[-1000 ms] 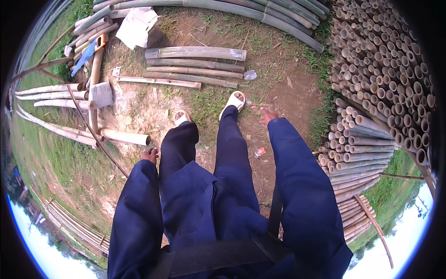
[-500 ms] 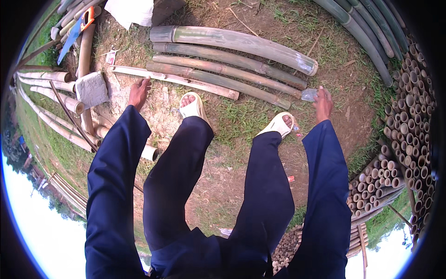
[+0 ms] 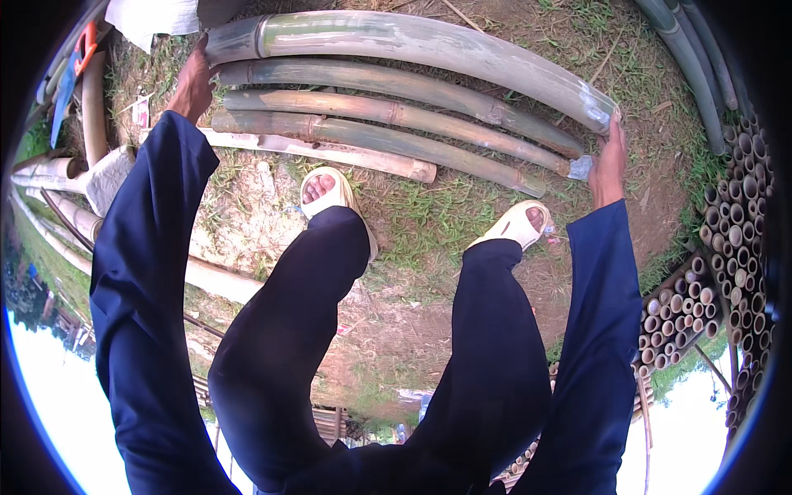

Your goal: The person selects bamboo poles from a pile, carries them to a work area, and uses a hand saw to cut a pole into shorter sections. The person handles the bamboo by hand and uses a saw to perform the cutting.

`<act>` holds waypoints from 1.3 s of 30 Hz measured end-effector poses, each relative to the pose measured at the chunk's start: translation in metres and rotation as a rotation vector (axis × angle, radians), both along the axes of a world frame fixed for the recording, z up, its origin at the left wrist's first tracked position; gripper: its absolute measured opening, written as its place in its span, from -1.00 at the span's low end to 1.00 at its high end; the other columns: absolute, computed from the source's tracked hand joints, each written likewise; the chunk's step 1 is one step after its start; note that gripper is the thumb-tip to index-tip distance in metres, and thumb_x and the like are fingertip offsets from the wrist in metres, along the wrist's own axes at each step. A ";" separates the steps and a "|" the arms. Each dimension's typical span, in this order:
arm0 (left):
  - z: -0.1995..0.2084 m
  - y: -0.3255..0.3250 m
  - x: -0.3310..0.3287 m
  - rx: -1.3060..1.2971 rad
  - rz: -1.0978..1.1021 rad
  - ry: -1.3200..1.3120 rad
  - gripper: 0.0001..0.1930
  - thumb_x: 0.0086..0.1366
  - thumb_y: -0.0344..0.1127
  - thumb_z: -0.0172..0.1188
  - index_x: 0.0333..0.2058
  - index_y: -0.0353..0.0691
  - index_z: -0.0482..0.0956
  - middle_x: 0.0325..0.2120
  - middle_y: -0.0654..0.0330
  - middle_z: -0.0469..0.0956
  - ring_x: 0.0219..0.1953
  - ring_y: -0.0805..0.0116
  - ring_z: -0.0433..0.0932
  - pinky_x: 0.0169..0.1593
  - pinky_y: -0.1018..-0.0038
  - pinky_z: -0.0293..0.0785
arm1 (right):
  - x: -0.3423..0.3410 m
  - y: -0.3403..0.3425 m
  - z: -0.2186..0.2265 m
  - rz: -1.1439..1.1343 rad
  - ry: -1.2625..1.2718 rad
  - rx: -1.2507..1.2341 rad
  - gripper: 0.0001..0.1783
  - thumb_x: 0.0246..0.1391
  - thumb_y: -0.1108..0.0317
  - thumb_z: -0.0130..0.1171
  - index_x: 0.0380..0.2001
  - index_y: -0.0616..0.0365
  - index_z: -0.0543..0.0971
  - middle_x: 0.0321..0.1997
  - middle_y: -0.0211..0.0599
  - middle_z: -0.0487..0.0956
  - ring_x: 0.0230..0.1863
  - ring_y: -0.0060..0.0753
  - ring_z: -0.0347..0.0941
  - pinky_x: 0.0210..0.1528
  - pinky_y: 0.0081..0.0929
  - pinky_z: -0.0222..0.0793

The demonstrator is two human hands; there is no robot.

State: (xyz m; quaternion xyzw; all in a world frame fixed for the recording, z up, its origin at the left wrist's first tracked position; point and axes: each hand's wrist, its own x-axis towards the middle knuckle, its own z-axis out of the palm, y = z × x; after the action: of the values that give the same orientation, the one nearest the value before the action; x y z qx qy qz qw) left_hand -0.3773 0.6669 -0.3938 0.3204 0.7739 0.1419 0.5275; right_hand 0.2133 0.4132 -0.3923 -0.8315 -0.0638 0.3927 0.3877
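Observation:
A thick grey-green bamboo pole (image 3: 396, 41) spans the space between my hands. At its left end my left hand (image 3: 194, 81) grips the cut edge. My right hand (image 3: 610, 163) has its fingers closed against the other cut end. Whether the pole is off the ground I cannot tell. Three thinner bamboo poles lie side by side below it: a greenish one (image 3: 396, 80), a brownish one (image 3: 412, 119) and a green-brown one (image 3: 388, 142). A small clear-grey piece (image 3: 581, 167) sits by my right hand, at the brownish pole's end.
A pale split bamboo strip (image 3: 330, 152) lies nearest my sandals. To the left are a handsaw (image 3: 74, 74) with an orange handle, a pale block (image 3: 107, 181) and more bamboo. Stacked bamboo (image 3: 738, 223) fills the right side. A white sheet (image 3: 153, 18) is at upper left.
My left hand has moved left and away from me to the thick pole's left end. My right hand has moved from beside the clear-grey piece to the thick pole's right end. The view has shifted.

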 end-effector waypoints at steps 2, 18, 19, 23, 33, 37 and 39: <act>0.021 0.005 0.009 0.028 0.048 0.015 -0.16 0.42 0.32 -0.14 0.47 -0.08 -0.07 0.43 -0.03 0.07 0.42 -0.04 0.13 0.43 -0.10 -0.18 | -0.002 -0.001 0.019 -0.053 -0.022 0.000 -0.33 0.40 -0.07 -0.05 0.29 0.31 0.35 0.30 -0.10 0.42 0.37 -0.20 0.26 0.41 -0.27 0.09; 0.007 -0.030 -0.040 -0.018 0.279 0.033 -0.35 0.38 0.27 -0.05 0.20 -0.11 0.42 0.11 0.11 0.49 0.15 0.14 0.44 0.23 0.05 0.28 | -0.028 -0.080 0.010 -0.264 0.385 -0.188 0.10 0.08 -0.61 -0.14 0.49 -0.16 0.01 0.57 -0.15 -0.01 0.56 0.29 -0.25 0.24 0.81 -0.38; 0.009 -0.030 -0.033 -0.044 0.315 0.038 -0.34 0.38 0.29 -0.08 0.20 -0.10 0.41 0.12 0.11 0.49 0.15 0.14 0.44 0.24 0.06 0.27 | -0.027 -0.081 0.009 -0.267 0.422 -0.171 0.13 0.04 -0.65 -0.16 0.50 -0.18 -0.01 0.58 -0.13 -0.06 0.56 0.34 -0.27 0.23 0.83 -0.41; 0.011 -0.033 -0.047 -0.125 0.100 -0.152 -0.20 0.31 0.45 -0.19 0.35 0.05 0.22 0.32 0.04 0.25 0.26 -0.17 0.30 0.27 -0.16 0.15 | -0.034 -0.080 0.012 -0.247 0.562 -0.129 0.23 -0.05 -0.74 -0.20 0.51 -0.22 -0.11 0.60 -0.06 -0.26 0.54 0.46 -0.31 0.21 0.87 -0.50; 0.015 -0.034 -0.023 -0.216 0.141 -0.088 -0.17 0.34 0.47 -0.23 0.31 -0.06 0.29 0.26 0.14 0.37 0.27 0.15 0.34 0.34 -0.09 0.11 | -0.016 -0.106 0.009 -0.194 0.515 -0.199 0.30 -0.06 -0.77 -0.30 0.51 -0.05 -0.08 0.58 -0.02 -0.15 0.46 0.40 -0.02 0.32 0.63 -0.21; 0.006 -0.033 -0.053 -0.096 0.207 -0.150 -0.17 0.33 0.47 -0.20 0.27 -0.11 0.35 0.21 0.14 0.43 0.25 0.14 0.35 0.34 0.05 0.15 | -0.031 -0.092 0.001 -0.223 0.564 -0.201 0.29 -0.06 -0.77 -0.33 0.50 -0.05 -0.05 0.55 0.12 -0.10 0.48 0.41 -0.10 0.31 0.68 -0.35; 0.017 -0.032 -0.031 -0.164 0.233 -0.074 -0.14 0.29 0.52 -0.19 0.30 -0.02 0.31 0.23 0.15 0.41 0.25 0.06 0.34 0.31 -0.04 0.13 | -0.033 -0.093 -0.001 -0.235 0.517 -0.187 0.33 -0.08 -0.79 -0.32 0.51 0.00 -0.07 0.56 0.12 -0.12 0.50 0.39 -0.12 0.31 0.70 -0.36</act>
State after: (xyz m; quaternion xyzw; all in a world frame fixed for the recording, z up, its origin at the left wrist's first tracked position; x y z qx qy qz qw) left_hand -0.4085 0.6353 -0.3765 0.1790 0.7950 0.1502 0.5598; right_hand 0.1808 0.3198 -0.3929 -0.7379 0.1701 0.5479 0.3555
